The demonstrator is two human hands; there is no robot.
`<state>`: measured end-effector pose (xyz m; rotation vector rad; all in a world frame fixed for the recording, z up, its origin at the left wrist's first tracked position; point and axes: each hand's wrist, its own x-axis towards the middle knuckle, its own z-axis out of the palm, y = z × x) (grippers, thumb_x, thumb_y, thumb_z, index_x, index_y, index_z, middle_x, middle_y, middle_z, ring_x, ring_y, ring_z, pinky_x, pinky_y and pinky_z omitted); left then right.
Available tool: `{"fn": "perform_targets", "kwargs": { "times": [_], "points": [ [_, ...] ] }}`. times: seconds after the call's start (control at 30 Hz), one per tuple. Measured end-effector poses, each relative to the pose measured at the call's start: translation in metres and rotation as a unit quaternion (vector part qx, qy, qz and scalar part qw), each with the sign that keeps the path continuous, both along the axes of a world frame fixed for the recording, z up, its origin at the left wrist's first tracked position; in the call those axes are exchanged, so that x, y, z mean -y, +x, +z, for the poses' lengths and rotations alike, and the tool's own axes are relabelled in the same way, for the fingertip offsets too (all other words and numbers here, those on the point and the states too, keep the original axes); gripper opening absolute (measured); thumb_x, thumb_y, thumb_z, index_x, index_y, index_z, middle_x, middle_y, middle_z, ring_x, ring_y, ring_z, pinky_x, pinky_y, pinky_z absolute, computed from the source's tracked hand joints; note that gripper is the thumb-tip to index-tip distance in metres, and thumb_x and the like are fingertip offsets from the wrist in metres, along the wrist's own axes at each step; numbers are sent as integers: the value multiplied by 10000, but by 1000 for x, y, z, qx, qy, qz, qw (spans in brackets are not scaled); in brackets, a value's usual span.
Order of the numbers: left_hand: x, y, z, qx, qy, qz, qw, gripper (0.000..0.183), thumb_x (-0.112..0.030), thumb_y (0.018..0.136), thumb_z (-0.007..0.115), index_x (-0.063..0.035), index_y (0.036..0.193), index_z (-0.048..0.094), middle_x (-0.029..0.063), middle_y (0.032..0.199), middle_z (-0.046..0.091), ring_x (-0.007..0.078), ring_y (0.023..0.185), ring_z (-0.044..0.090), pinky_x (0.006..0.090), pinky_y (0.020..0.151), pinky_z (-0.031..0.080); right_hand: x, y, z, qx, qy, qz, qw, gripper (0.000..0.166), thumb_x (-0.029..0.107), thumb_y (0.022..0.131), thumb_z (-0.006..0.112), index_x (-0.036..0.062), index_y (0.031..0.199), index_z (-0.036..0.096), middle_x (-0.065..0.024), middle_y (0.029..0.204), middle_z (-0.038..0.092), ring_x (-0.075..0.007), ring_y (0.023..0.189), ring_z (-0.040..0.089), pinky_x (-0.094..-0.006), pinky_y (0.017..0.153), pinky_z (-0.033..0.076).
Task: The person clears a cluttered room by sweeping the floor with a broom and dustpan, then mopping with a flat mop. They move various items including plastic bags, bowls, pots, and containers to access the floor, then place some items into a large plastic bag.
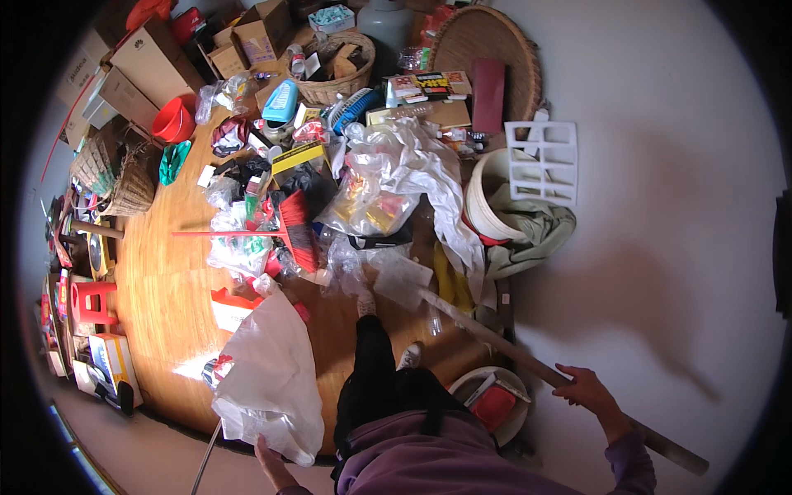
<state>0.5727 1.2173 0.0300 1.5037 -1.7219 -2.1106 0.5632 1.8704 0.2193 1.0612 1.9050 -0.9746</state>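
My left hand (272, 464) is at the lower left, gripping the near edge of a large white woven sack (269, 365) that hangs down over the wooden floor. My right hand (585, 391) is wrapped around the long wooden handle (520, 356) of a flat-bladed shovel. The shovel's pale blade (402, 279) lies by my forward foot, against the clutter. Before me is a heap of plastic bags and household waste, including a clear bag (371, 201) with yellow contents. A red broom (299, 232) lies on the heap, its handle pointing left.
A white bucket (495, 207) with green cloth and a white plastic rack (541, 162) stand along the right wall. A basin (523, 399) sits beside my legs. Farther off are a wicker basket (331, 86) and a red bucket (174, 120). A red stool (93, 303) is at left.
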Motion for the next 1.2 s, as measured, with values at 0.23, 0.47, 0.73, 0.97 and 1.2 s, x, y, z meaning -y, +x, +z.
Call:
{"fn": "perform_targets", "kwargs": {
  "times": [0.23,0.47,0.73,0.97,1.2],
  "points": [
    [13,-49,-21,32,42,32,998,473,-298,749,541,-17,1110,424,113,1045,485,247,922,509,377,742,452,-4,-197,-21,-74,-23,83,994,629,172,657,664,48,1213,397,-49,630,542,-73,484,478,-235,427,398],
    [35,-109,-29,99,25,5,995,498,-296,745,557,-18,1130,410,111,1060,485,236,956,497,380,773,441,-12,-444,-103,-188,277,489,805,567,130,637,606,235,1168,437,-105,883,587,-262,773,573,-381,677,447],
    [43,-145,-40,147,26,-22,989,468,-291,769,538,-16,1127,418,112,1078,489,243,984,490,383,806,434,-78,-542,-157,-190,594,538,567,257,133,795,421,186,1025,523,-49,886,535,-212,874,493,-349,735,359],
    [28,-172,-52,161,14,-78,984,526,-310,741,573,-69,1172,391,85,1080,481,212,980,482,367,794,426,-101,-493,-211,-289,563,469,617,283,94,762,459,170,1022,540,-71,908,501,-235,875,469,-350,741,382],
    [17,-207,-95,156,-108,-130,973,407,-317,783,526,-74,1103,463,49,1061,503,183,972,492,326,785,439,-10,-336,-346,-270,10,248,930,344,189,766,551,129,1100,493,-82,897,564,-199,757,566,-313,666,446]
  ]
}}
